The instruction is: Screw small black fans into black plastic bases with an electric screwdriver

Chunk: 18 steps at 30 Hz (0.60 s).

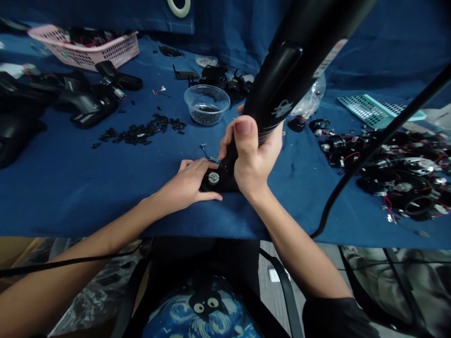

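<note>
My right hand point(252, 157) is wrapped around the lower part of a black electric screwdriver point(278, 89), its thumb lying along the barrel. The tool slants down to a black plastic housing point(229, 183) on the blue cloth; its tip is hidden behind my fingers. From the left, my left hand point(192, 180) holds this housing, fingers over the far side and thumb along the near side. Between thumb and fingers shows a round silver motor point(213, 178). A small green circuit board point(213, 160) with a wire sticks out by my left fingertips.
A clear tub point(207, 104) of tiny dark screws stands beyond my hands, beside scattered small black parts point(141, 131). Black housings point(88, 98) and a pink basket point(95, 55) are left. Motor assemblies point(405, 169), a teal basket point(373, 110) and a black cable point(373, 155) are right.
</note>
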{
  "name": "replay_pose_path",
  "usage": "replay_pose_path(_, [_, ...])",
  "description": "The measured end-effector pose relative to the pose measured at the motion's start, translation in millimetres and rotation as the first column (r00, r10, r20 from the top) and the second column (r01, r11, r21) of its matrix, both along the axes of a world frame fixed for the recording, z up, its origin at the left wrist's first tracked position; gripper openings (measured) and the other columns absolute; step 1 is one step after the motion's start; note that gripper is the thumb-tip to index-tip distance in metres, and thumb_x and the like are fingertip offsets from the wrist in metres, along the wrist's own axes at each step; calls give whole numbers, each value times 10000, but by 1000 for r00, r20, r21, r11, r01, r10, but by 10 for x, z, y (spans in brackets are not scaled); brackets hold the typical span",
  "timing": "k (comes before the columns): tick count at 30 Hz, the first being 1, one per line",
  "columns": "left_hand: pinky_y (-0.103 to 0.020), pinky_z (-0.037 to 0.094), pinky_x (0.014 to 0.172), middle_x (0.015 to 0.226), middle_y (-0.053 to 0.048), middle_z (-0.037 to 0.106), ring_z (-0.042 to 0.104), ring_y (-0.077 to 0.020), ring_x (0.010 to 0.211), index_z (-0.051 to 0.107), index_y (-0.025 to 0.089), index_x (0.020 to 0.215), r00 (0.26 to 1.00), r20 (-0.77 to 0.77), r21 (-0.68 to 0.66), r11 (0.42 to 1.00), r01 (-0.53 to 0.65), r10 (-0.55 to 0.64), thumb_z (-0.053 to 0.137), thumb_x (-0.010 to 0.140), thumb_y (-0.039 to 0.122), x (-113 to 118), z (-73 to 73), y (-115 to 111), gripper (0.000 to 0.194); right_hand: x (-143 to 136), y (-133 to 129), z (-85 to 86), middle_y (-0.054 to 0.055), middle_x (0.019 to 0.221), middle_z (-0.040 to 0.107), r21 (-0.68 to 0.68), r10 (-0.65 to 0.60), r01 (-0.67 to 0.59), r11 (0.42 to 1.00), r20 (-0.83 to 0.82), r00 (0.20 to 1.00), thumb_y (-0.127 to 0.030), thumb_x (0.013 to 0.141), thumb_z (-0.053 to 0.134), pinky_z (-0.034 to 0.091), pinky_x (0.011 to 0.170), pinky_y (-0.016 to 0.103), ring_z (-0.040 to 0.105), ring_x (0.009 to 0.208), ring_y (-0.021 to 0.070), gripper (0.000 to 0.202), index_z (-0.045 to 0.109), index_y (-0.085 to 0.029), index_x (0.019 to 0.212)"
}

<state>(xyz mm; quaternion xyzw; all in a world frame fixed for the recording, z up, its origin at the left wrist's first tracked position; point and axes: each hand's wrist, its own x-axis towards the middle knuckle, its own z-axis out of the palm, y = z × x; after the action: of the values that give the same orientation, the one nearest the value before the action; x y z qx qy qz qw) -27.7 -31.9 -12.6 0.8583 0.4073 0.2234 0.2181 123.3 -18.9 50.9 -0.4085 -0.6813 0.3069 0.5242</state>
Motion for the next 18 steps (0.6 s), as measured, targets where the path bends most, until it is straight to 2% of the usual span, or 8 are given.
replay_pose_path(2, [-422, 328, 982, 1230, -116, 581, 526, -328, 1168, 482, 179, 1200, 1000, -3, 1, 1000, -4, 4, 730, 760, 553, 0, -6, 3, 629, -33, -10, -6, 0, 793, 607, 50, -98, 101, 994, -70, 993, -763, 855, 309, 482, 544, 269, 598, 589, 118, 587, 428, -311, 1211])
replay_pose_path(4, [-423, 335, 980, 1218, -113, 582, 532, -326, 1150, 485, 179, 1200, 1000, -5, -3, 1000, -9, 9, 733, 755, 555, 3, 1, 4, 633, -69, -8, -26, -19, 744, 580, 67, -145, 154, 986, -121, 982, -730, 875, 333, 468, 528, 262, 567, 538, 106, 524, 415, -308, 1174])
replay_pose_path(7, [-423, 350, 978, 1197, -108, 585, 540, -321, 1126, 499, 180, 1179, 1000, 1, -29, 999, -17, 17, 750, 745, 536, 6, 27, 1, 615, -102, 20, -62, -44, 682, 536, 58, -154, 168, 984, -186, 970, -714, 870, 385, 458, 506, 262, 525, 484, 99, 473, 393, -296, 1091])
replay_pose_path(10, [-419, 367, 967, 1186, -105, 583, 544, -318, 1107, 504, 179, 1168, 1000, 4, -53, 999, -11, 12, 754, 739, 534, -2, 41, -4, 610, -119, 52, -39, -60, 623, 478, 76, -113, 133, 988, -226, 967, -729, 857, 396, 428, 444, 260, 464, 428, 97, 473, 365, -286, 1019])
replay_pose_path(13, [-424, 368, 973, 1174, -100, 581, 539, -312, 1107, 491, 190, 1195, 1000, 8, -45, 999, -9, 9, 724, 753, 572, -16, 25, -10, 628, -113, 80, 119, -55, 609, 455, 94, -118, 141, 985, -217, 969, -748, 871, 314, 414, 429, 254, 447, 418, 93, 489, 348, -275, 987])
replay_pose_path(15, [-429, 353, 996, 1193, -96, 576, 522, -307, 1140, 479, 200, 1219, 1000, 11, -32, 999, 1, 0, 696, 772, 589, -25, 14, -21, 631, -51, 127, 275, -40, 635, 467, 94, -178, 207, 974, -253, 951, -738, 891, 251, 426, 455, 255, 472, 449, 96, 491, 348, -266, 987])
replay_pose_path(18, [-453, 296, 1055, 1269, -95, 552, 486, -301, 1209, 448, 212, 1277, 999, -15, -1, 999, 44, -44, 697, 804, 501, -33, 26, -56, 608, 213, 289, 410, -3, 731, 522, 26, -282, 314, 949, -376, 883, -709, 911, 224, 479, 541, 271, 546, 558, 111, 477, 374, -259, 955])
